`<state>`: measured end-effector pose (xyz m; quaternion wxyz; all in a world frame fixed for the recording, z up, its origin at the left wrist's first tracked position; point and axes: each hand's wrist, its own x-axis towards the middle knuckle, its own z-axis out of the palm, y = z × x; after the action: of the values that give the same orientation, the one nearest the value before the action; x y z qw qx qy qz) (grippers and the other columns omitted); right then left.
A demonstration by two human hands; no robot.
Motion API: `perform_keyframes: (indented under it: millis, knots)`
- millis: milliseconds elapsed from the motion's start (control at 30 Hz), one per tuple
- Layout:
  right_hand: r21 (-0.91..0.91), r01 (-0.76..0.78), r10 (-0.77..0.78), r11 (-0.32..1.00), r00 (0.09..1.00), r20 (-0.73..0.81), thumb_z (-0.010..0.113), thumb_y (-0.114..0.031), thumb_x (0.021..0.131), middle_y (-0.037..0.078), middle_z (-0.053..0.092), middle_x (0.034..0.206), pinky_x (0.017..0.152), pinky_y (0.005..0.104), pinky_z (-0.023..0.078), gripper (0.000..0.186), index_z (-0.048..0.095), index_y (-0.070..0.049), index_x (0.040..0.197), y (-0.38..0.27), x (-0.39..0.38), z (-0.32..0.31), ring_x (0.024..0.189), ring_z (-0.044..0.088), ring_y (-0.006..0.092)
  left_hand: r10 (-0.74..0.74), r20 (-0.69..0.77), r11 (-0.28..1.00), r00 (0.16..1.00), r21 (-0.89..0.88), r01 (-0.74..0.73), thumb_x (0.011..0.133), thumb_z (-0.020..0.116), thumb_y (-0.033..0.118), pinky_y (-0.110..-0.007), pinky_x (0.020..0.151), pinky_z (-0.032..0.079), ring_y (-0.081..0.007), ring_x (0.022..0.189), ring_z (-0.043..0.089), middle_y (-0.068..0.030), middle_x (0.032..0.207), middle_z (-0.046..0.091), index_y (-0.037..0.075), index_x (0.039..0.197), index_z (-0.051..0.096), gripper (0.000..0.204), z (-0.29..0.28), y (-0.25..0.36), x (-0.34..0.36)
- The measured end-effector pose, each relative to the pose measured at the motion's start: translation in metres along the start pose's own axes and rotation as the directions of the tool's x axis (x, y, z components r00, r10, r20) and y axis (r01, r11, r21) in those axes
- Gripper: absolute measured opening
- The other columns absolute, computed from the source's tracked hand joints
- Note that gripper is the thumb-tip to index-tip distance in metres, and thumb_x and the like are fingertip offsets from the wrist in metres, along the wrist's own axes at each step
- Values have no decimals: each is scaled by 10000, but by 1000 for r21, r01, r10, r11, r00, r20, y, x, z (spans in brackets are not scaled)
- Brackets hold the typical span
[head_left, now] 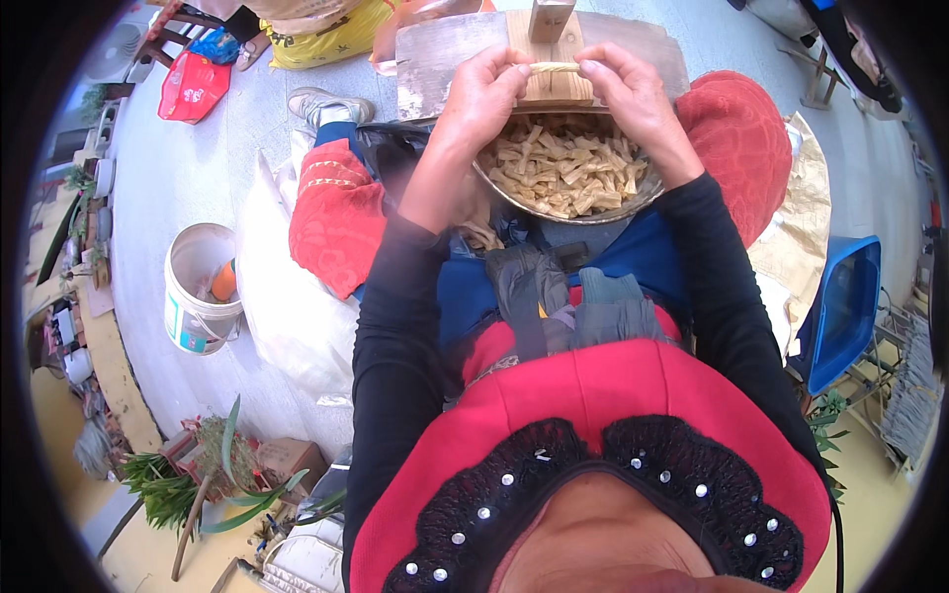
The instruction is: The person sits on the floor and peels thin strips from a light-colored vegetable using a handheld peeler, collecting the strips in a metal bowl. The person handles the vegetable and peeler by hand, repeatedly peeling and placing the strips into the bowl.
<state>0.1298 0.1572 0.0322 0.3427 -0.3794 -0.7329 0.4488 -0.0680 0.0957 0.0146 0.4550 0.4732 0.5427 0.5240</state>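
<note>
My left hand (489, 94) and my right hand (633, 94) are raised over the far rim of a round metal basin (593, 216). Between their fingertips they pinch the two ends of a short, pale yellow, ridged strip (556, 68), held level from side to side. Many short tan pieces (568, 163), fibrous and stick-like, fill the basin in my lap. Just behind the strip lies a weathered wooden board (430, 74), with a lighter wooden block (519, 40) on it and a post (550, 18) rising from that. What the pieces are made of, I cannot tell.
A white bucket (188, 306) with something orange inside stands at left beside a white sack (282, 296). Red cloths (336, 222) cover my knees. Far left are a red bag (193, 89) and a yellow bag (326, 38). At right stands a blue tub (840, 316).
</note>
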Motion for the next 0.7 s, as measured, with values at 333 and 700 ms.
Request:
perform_keyframes:
  millis: [333,700]
  knots:
    - [-113,135,-147,984,983,-108,622,-128,892,106,656,859,745,322,497,148,667,-7,964,43,15,19,805,635,210,90,-101,926,991,375,-46,916,615,162,-313,640,463,-185,695,600,-72,746,645,28,935,644,138,4,-19,25]
    - [-542,418,-544,729,835,-88,657,-236,876,103,664,857,714,391,507,130,668,-107,883,-14,-25,37,837,637,316,-217,32,949,976,-226,219,965,583,147,-196,512,374,-48,553,479,8,688,581,39,937,607,114,33,-1,-45]
